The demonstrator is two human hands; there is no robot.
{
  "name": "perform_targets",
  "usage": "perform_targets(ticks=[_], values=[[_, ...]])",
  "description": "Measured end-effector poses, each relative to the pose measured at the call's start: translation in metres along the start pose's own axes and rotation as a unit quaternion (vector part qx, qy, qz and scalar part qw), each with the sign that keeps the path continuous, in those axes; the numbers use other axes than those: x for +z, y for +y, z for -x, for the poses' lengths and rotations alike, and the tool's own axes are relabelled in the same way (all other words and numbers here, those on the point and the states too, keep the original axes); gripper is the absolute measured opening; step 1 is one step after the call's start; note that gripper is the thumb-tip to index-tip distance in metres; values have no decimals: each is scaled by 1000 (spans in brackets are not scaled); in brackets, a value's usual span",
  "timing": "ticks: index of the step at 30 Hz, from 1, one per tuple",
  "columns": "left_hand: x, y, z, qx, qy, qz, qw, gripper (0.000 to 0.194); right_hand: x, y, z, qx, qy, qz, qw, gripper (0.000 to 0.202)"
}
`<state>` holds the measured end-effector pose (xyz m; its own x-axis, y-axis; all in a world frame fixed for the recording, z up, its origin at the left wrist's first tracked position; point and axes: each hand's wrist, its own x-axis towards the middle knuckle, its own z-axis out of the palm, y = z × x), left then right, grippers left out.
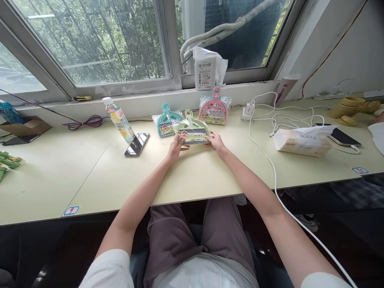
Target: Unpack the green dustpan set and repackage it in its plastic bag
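We pinch the green dustpan (193, 134) at its sides, left hand (175, 147) and right hand (216, 143) opposite each other; we cannot tell whether it touches the table (198, 176). Beside it, to our left, lies the teal dustpan (167, 120); behind, to our right, the pink dustpan (213, 107) leans upright.

This looks like a shared office or workroom; which of the two cannot be told. One long, pale tabletop (120, 180) runs beneath a wide metal-framed window (114, 40), with small blue-bordered stickers (71, 211) along the tabletop's near edge, like seat labels. On the tabletop are phones (137, 144), a charger (247, 111) with white cables (262, 148), a tissue pack (303, 141) and a drink bottle (118, 120). Below the tabletop's right part show checked cloth (354, 194) and a shoe (310, 222).
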<state>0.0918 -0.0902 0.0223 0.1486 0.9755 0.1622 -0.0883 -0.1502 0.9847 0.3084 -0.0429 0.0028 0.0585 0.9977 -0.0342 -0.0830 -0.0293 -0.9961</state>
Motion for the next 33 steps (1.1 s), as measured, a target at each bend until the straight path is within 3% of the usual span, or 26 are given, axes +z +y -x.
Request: perform_targets(ticks=[3, 8, 11, 18, 23, 30, 33], values=[[-3, 3, 1, 7, -6, -3, 1000, 22, 3, 2, 1, -4, -22, 25, 999, 41], [-9, 2, 2, 2, 1, -5, 1000, 73, 4, 4, 2, -23, -40, 56, 997, 39], [-14, -1, -1, -27, 1, 4, 1000, 88, 3, 5, 1, -37, -41, 74, 996, 39], [-21, -3, -4, -55, -25, -17, 998, 55, 3, 4, 3, -73, -71, 121, 987, 49], [-20, -3, -3, -66, -22, -20, 997, 56, 3, 6, 4, -87, -82, 140, 983, 87], [-13, -6, -1, -74, -6, -32, 997, 57, 0, 3, 4, -58, -51, 94, 992, 81], [-11, -8, -3, -62, 33, -56, 996, 74, 1, 1, 6, -61, -61, 74, 994, 76]])
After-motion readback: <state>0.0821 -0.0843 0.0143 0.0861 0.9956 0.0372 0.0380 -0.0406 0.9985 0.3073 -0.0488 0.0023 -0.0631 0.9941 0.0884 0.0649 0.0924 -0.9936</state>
